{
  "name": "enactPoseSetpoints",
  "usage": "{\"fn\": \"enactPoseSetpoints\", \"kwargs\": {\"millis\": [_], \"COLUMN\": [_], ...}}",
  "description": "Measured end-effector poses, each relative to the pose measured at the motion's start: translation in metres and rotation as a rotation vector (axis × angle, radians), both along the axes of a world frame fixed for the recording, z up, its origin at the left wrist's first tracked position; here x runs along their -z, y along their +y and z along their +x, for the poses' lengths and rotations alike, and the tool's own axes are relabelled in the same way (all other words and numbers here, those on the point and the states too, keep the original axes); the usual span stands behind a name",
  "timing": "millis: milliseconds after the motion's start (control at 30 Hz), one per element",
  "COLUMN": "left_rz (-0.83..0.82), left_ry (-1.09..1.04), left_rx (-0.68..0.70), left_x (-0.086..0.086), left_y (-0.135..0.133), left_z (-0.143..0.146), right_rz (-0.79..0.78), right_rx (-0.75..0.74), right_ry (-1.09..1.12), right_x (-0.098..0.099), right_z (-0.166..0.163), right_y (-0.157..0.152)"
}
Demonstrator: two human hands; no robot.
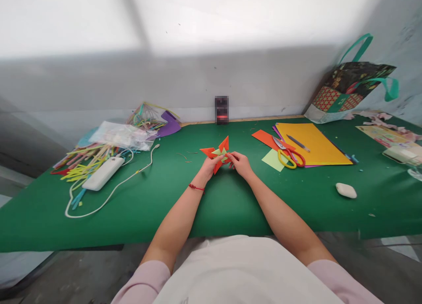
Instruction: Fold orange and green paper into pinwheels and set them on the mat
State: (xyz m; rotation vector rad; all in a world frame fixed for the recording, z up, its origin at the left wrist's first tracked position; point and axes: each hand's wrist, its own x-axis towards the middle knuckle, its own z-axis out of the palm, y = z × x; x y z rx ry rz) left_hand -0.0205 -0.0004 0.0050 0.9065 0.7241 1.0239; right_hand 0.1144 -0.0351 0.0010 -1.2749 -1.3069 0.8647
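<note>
A folded paper shape [219, 152], orange with a pale green part, is held just above the green table [231, 203] at its middle. My left hand [208, 166] pinches its left underside. On its right side my right hand [240, 162] has its fingers closed on the paper. Pointed orange flaps stick up and out to the left above both hands. A red thread circles my left wrist.
Yellow-handled scissors [287, 155] lie on coloured sheets [313, 143] at the right with a pencil. A white eraser [346, 190] is nearer the front right. A white power bank [103, 173] with cable and a pile of coloured straws [82, 163] sit left. A patterned bag [349, 90] stands at the back right.
</note>
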Motion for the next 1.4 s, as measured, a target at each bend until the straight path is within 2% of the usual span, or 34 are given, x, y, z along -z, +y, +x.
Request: {"fn": "enactPoseSetpoints", "kwargs": {"millis": [333,700,933,1400], "left_rz": [-0.062,-0.028,0.039,0.046], "left_ry": [0.038,0.015,-0.019,-0.027], "left_rx": [0.021,-0.006,0.041,0.032], "left_x": [-0.0041,-0.0016,0.0005,0.0007], "left_y": [-0.0014,0.0004,0.0022,0.0019], "left_z": [-0.0023,-0.0002,-0.0011,-0.0019], "right_rz": [0.007,0.018,-0.002,-0.010], "right_rx": [0.029,0.030,0.012,0.002], "right_ry": [0.021,0.013,0.019,0.020], "right_x": [-0.0030,-0.0008,-0.0008,-0.0020], "right_z": [-0.0003,-0.0001,-0.0001,0.0000], "right_y": [-0.0021,-0.0011,-0.0010,-0.0014]}}
